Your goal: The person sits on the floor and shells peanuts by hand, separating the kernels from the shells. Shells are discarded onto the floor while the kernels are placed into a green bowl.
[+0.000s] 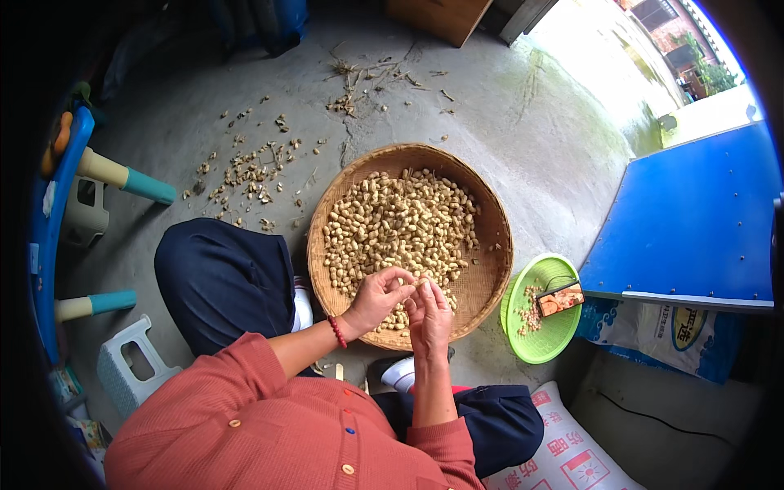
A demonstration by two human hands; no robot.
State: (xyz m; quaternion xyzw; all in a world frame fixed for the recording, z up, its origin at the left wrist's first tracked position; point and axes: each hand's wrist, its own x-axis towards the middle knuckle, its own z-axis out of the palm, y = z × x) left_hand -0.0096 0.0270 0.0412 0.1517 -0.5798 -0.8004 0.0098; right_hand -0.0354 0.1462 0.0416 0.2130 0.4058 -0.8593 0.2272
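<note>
A round woven bamboo basket (484, 269) stands on the floor before me, holding a heap of unshelled peanuts (398, 226). Over its near side my two hands meet at the fingertips. My left hand (380, 300), with a red bead bracelet (337, 332) at the wrist, has its thumb and forefinger pinched close to the other hand. My right hand (429, 312) pinches a small pale thing, apparently a peanut (421, 282), partly hidden by the fingers. To the right, a green plastic basket (513, 306) holds loose shelled kernels (530, 315), and a phone (560, 299) rests across its rim.
Peanut shells and debris (251, 177) lie scattered on the concrete floor, with dry stems (349, 92) farther back. A blue panel (686, 214) stands at right above a printed bag. A white sack (563, 447) lies at lower right, a plastic stool (131, 361) at left.
</note>
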